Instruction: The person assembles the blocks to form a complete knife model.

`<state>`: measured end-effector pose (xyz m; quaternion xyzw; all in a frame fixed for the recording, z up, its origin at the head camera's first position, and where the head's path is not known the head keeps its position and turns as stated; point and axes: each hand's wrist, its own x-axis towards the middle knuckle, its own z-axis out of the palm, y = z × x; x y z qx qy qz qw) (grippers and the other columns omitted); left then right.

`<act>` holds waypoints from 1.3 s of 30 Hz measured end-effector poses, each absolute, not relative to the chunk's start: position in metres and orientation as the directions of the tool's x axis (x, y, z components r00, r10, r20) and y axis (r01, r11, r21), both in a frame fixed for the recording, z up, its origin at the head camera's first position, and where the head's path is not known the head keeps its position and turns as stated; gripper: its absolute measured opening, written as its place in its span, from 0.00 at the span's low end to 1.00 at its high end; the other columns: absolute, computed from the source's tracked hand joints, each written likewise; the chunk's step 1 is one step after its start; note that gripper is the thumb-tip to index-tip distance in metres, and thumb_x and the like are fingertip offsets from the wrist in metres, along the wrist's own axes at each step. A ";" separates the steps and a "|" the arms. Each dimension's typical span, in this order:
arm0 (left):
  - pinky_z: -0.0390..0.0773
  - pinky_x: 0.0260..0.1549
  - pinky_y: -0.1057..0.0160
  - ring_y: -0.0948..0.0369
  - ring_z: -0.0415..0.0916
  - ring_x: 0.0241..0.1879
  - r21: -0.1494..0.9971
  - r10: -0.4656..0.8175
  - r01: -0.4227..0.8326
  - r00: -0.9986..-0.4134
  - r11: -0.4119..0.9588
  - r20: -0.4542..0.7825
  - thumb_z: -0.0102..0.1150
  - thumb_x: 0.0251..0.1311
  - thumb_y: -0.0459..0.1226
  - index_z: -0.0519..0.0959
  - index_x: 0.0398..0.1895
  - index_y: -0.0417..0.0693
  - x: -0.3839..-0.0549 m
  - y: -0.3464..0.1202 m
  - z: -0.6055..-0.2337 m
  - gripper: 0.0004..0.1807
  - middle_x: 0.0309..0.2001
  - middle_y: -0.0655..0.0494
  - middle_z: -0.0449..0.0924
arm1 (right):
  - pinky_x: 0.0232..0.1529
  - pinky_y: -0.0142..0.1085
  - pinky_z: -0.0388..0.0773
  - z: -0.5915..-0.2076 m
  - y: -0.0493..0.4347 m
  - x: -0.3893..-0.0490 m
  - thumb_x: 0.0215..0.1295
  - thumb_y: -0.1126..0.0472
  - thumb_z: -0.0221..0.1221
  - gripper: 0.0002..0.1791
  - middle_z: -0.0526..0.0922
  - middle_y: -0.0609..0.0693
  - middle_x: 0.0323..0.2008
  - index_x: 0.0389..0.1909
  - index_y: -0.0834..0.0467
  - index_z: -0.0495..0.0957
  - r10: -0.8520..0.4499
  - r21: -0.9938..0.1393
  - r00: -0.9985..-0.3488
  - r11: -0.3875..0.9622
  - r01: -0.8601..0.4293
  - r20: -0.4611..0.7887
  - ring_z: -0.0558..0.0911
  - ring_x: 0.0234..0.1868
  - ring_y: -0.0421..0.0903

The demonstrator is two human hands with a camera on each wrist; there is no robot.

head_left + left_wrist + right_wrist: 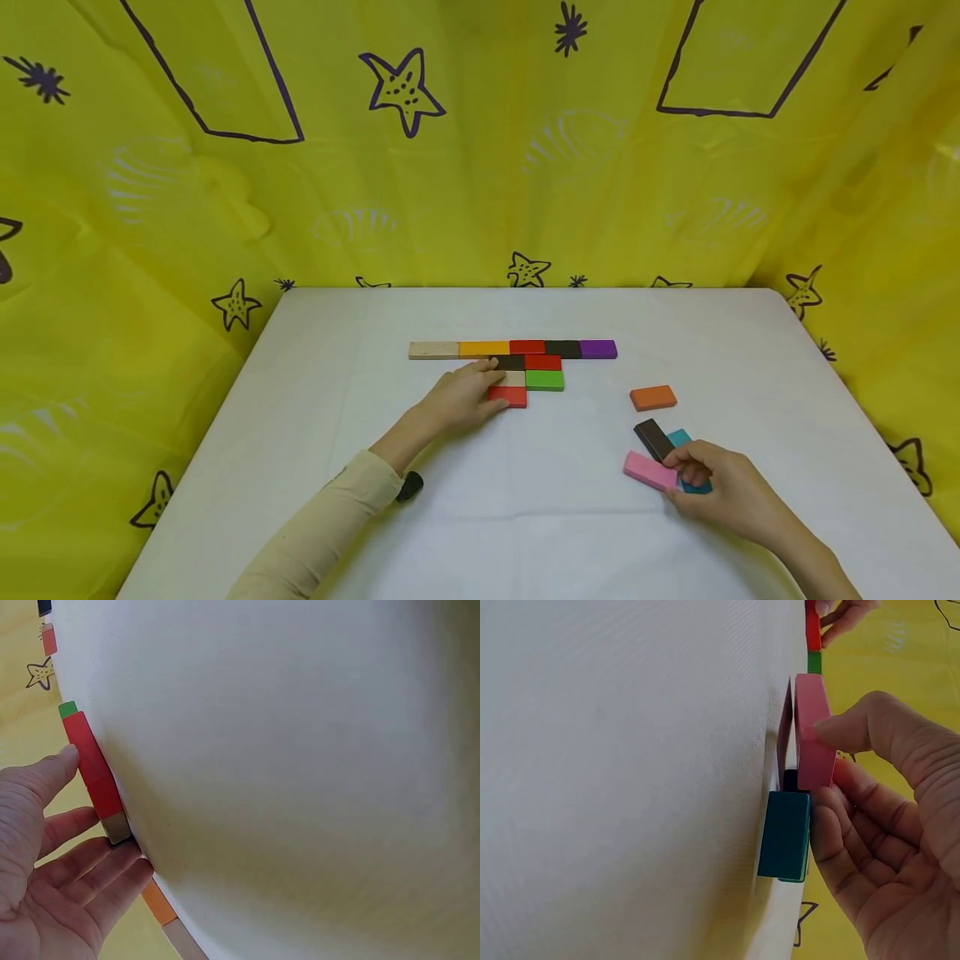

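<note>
My left hand (pixel 457 396) reaches to a small group of flat blocks. Its fingertips touch the left ends of a dark brown block (pixel 510 362) and a plain wood block (pixel 513 379), while the thumb lies at the near edge of a red block (pixel 512 398). A green block (pixel 544 381) and another red block (pixel 543 362) adjoin these on the right. At the right, my right hand (pixel 723 492) pinches a pink block (pixel 649 471), seen raised and tilted in the right wrist view. A dark block (pixel 651 437) and a teal block (pixel 784 834) lie beside its fingers.
Behind the group runs a row of end-to-end blocks: plain wood (pixel 433 351), yellow (pixel 483 348), red, black and purple (pixel 598 349). An orange block (pixel 653 397) lies apart on the white table (pixel 337 333). Yellow patterned cloth (pixel 480 183) surrounds the table.
</note>
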<state>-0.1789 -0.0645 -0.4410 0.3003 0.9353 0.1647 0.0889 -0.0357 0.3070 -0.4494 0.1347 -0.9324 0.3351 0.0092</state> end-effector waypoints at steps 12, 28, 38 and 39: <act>0.71 0.66 0.44 0.47 0.65 0.73 0.358 0.589 0.533 -0.806 0.766 -0.060 0.60 0.71 0.50 0.76 0.68 0.42 -0.179 -0.066 -0.444 0.29 0.73 0.43 0.69 | 0.34 0.26 0.79 -0.445 0.297 -0.050 0.43 0.73 0.77 0.21 0.82 0.38 0.34 0.39 0.55 0.83 -0.318 -0.638 -0.915 0.658 -0.400 0.247 0.79 0.31 0.34; 0.69 0.68 0.46 0.47 0.64 0.74 0.361 0.595 0.535 -0.801 0.764 -0.071 0.60 0.72 0.50 0.75 0.69 0.42 -0.179 -0.064 -0.442 0.30 0.74 0.43 0.68 | 0.36 0.32 0.83 -0.437 0.260 -0.092 0.50 0.74 0.72 0.17 0.82 0.42 0.32 0.40 0.58 0.83 -0.369 -0.694 -0.916 0.620 -0.366 0.154 0.80 0.33 0.37; 0.68 0.68 0.46 0.48 0.63 0.74 0.348 0.589 0.532 -0.804 0.772 -0.080 0.59 0.72 0.50 0.74 0.70 0.43 -0.178 -0.064 -0.441 0.30 0.74 0.44 0.67 | 0.40 0.32 0.82 -0.440 0.239 -0.114 0.51 0.72 0.72 0.15 0.83 0.42 0.35 0.40 0.57 0.83 -0.398 -0.672 -0.908 0.637 -0.377 0.132 0.80 0.36 0.38; 0.68 0.68 0.46 0.48 0.63 0.74 0.348 0.589 0.531 -0.804 0.772 -0.080 0.59 0.72 0.50 0.74 0.70 0.43 -0.178 -0.064 -0.441 0.30 0.74 0.44 0.67 | 0.40 0.32 0.82 -0.441 0.237 -0.116 0.52 0.71 0.72 0.15 0.83 0.42 0.35 0.40 0.57 0.83 -0.402 -0.668 -0.906 0.639 -0.380 0.131 0.80 0.36 0.38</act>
